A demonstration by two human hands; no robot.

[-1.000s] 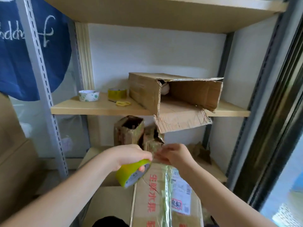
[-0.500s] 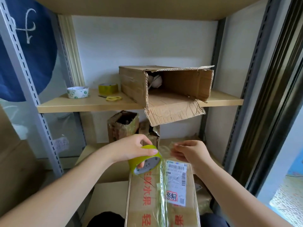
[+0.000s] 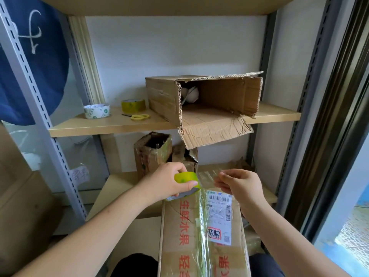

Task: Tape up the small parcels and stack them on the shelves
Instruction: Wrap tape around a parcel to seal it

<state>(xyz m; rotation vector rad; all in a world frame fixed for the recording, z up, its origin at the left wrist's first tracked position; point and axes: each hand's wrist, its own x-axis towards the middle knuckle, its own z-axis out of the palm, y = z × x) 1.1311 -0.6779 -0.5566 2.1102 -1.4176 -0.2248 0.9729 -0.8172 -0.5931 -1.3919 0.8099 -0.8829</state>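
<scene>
Pulling apart since earlier: left hand (image 3: 166,181) gripping tape roll (image 3: 186,179), right hand (image 3: 240,183) pinching tape end.

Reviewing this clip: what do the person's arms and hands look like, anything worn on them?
Both forearms are bare as far as the frame shows: no sleeves, gloves, watch, rings or bracelets visible on the left hand or the right hand. Dark clothing shows low between the arms.

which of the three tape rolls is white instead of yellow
The leftmost roll on the middle shelf: white with green print. The roll beside it and the one gripped by the left hand are yellow.
</scene>
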